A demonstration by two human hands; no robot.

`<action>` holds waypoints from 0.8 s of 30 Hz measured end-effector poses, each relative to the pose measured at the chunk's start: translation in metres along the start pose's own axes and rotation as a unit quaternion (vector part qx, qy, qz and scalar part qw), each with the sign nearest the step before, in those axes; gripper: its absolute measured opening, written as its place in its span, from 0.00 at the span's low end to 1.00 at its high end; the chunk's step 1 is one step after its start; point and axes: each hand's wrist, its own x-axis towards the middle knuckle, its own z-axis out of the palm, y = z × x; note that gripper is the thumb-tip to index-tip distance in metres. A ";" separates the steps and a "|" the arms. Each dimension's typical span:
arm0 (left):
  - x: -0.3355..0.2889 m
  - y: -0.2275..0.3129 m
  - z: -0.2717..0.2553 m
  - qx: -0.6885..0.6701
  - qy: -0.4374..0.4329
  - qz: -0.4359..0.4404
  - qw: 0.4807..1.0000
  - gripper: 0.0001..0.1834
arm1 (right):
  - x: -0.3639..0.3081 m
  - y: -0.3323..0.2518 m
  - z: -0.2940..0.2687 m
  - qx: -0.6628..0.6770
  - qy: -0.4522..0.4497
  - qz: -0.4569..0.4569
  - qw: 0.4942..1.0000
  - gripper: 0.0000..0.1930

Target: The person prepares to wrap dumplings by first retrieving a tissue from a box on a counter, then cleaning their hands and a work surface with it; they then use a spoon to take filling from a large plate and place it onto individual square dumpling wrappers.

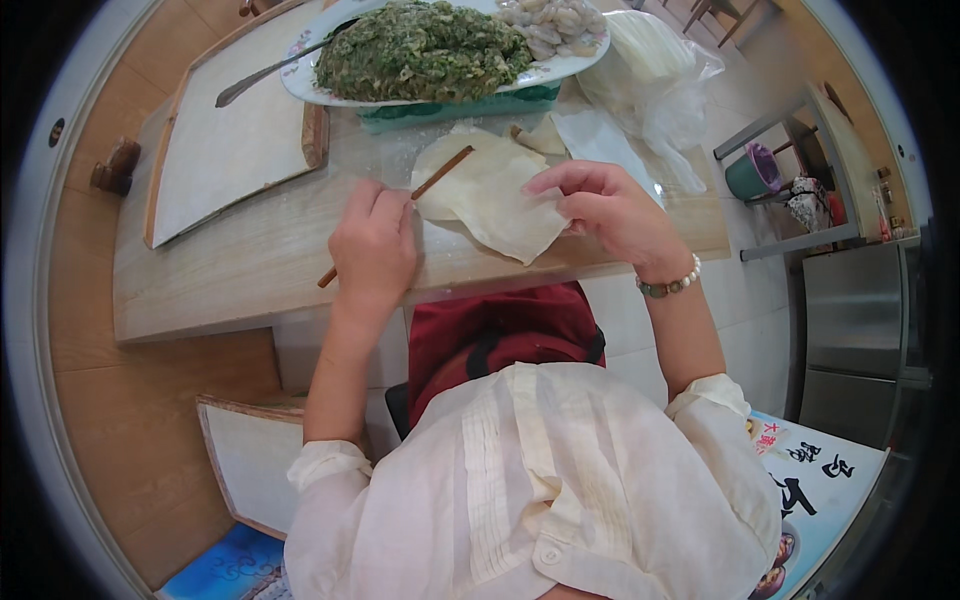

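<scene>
My left hand (375, 240) is closed around a thin brown stick (443, 173). The stick's upper end lies across pale, thin dough wrappers (495, 205), and its lower end pokes out below my fist. My right hand (620, 215) pinches the right edge of the top wrapper between thumb and fingers. The wrappers overlap near the front of the wooden table (200, 290). Just beyond them, an oval plate (298, 80) bears a heap of chopped green filling (425, 50), with peeled shrimp (550, 28) at its right. A metal spoon (262, 82) leans out over the plate's left rim.
The plate sits on a green container (460, 112). A wood-framed white tray (235, 130) lies at the table's left. A clear plastic bag (650, 85) of pale wrappers is at the far right. Another framed tray (255, 450) stands low at the left.
</scene>
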 end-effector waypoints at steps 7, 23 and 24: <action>0.007 -0.005 -0.004 -0.054 0.034 -0.032 0.997 0.02 | 0.010 -0.016 0.032 0.088 -0.008 -0.089 0.992 0.20; -0.009 0.006 -0.009 0.053 0.010 0.032 0.998 0.03 | 0.012 0.030 0.044 -0.297 0.206 -0.195 0.912 0.19; -0.007 0.007 -0.009 0.058 0.025 0.037 0.997 0.03 | 0.012 0.028 0.044 -0.302 0.205 -0.194 0.911 0.19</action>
